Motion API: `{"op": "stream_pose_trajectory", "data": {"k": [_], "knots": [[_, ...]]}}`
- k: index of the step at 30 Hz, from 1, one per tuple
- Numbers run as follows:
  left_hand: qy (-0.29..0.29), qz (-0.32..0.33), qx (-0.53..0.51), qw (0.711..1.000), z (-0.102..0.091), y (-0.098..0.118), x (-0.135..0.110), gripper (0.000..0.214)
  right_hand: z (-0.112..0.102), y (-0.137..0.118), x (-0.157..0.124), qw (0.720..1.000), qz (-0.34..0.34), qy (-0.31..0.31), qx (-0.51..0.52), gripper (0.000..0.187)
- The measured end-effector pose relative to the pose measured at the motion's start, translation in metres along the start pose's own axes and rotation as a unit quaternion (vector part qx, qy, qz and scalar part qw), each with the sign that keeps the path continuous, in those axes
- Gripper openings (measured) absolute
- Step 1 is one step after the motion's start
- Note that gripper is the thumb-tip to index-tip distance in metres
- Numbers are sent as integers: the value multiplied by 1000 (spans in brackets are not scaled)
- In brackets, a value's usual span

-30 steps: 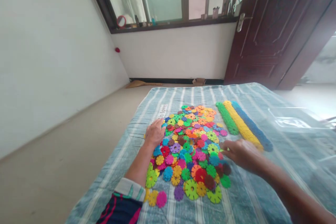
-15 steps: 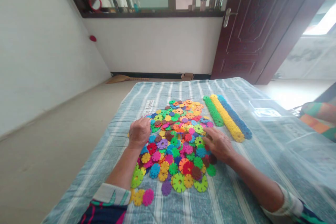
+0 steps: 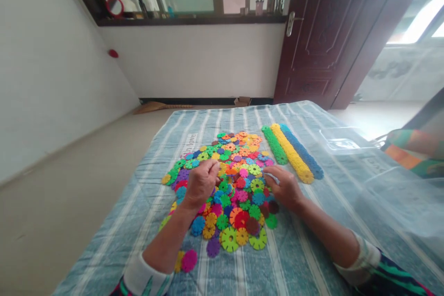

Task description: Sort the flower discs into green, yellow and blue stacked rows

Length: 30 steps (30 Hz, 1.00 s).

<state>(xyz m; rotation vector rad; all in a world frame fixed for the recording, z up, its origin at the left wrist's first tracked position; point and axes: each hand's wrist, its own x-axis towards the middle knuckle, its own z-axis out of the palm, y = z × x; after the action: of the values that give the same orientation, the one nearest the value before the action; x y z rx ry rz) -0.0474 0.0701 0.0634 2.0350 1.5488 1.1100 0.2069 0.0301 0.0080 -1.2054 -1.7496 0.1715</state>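
Observation:
A wide pile of notched plastic discs [image 3: 229, 239] in many colours lies spread over the striped cloth. Above its middle, my left hand [image 3: 203, 182] is closed, thumb and fingers pressed together beside a yellow disc; what is between them, if anything, is hidden. At the pile's right edge, my right hand [image 3: 284, 187] has its thumb and forefinger a little apart, near the discs, with no held piece visible. Three rods of stacked discs lie side by side beyond it: a green rod [image 3: 274, 145], a yellow rod [image 3: 292, 153] and a blue rod [image 3: 301, 151].
The blue-and-white striped cloth [image 3: 138, 222] covers the table or bed. To the right are a clear plastic box [image 3: 347, 143] and another clear container [image 3: 405, 199]. A pink disc [image 3: 189, 261] lies near the front. A dark red door [image 3: 319, 32] stands behind.
My left hand has moved right from the pile's left edge to over its middle, uncovering discs there. My right hand stays at the right edge, its fingers drawn in slightly. The view has shifted a little.

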Motion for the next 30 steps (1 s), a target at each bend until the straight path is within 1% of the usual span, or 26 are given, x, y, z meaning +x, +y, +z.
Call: {"op": "stream_pose_trajectory", "data": {"k": [2, 4, 7, 9, 11, 14, 15, 17, 19, 20, 22, 24, 25, 27, 30], "knots": [[-51, -8, -41, 998, 7, 14, -9, 29, 0, -5, 0, 1000, -17, 0, 5, 17], [-89, -7, -57, 994, 13, 27, -18, 30, 1, -10, -1, 1000, -27, 1, 11, 17], [-104, 14, -74, 992, 21, 42, -28, 29, 2, -19, -2, 999, -31, -9, 26, 17], [-121, 31, -95, 988, 25, 48, -33, 28, 4, -26, -3, 998, -35, -30, 39, 18], [-136, 50, -109, 983, 28, 50, -36, 27, 5, -32, -2, 997, -35, -57, 42, 17], [-133, 79, -115, 981, 31, 48, -37, 24, -1, -40, 6, 993, -12, -112, 30, 15], [-134, 81, -121, 980, 32, 47, -37, 22, -8, -41, 12, 990, -5, -140, 21, 16], [-137, 74, -136, 978, 32, 45, -36, 21, -29, -42, 25, 979, -5, -204, -2, 20], [-130, 66, -145, 979, 31, 44, -34, 20, -60, -37, 40, 966, -11, -255, -44, 23], [-125, 64, -145, 979, 30, 44, -34, 19, -77, -33, 47, 961, -2, -266, -72, 21], [-119, 66, -141, 981, 30, 43, -33, 19, -107, -21, 56, 948, 57, -268, -159, 18], [-116, 75, -133, 981, 30, 41, -32, 19, -129, -7, 61, 921, 116, -279, -247, 17], [-115, 83, -129, 981, 31, 40, -33, 19, -136, -1, 61, 907, 140, -284, -279, 19], [-114, 100, -120, 981, 33, 37, -33, 19, -140, 9, 60, 885, 170, -297, -314, 23], [-114, 124, -97, 981, 36, 35, -34, 20, -135, 15, 58, 874, 178, -313, -326, 26]]}}
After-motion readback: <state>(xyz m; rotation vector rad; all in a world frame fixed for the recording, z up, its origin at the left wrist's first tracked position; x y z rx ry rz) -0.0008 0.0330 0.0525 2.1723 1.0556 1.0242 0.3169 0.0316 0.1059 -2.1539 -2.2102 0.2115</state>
